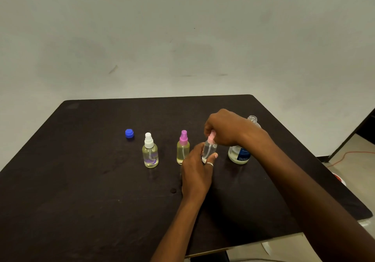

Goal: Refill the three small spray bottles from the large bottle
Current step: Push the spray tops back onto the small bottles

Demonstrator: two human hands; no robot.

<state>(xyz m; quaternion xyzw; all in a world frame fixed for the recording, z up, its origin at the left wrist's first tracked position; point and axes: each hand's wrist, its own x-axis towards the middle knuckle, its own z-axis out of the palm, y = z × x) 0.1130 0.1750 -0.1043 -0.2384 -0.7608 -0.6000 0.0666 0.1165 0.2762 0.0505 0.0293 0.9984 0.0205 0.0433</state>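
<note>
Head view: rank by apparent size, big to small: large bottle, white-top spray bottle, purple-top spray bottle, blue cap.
1. large bottle, though partly hidden
2. white-top spray bottle and purple-top spray bottle: look alike, so not ranked
3. blue cap

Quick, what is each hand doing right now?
Left hand: holding the clear spray bottle by its body.
Right hand: fingers curled round that bottle's pale pink spray top.
</note>
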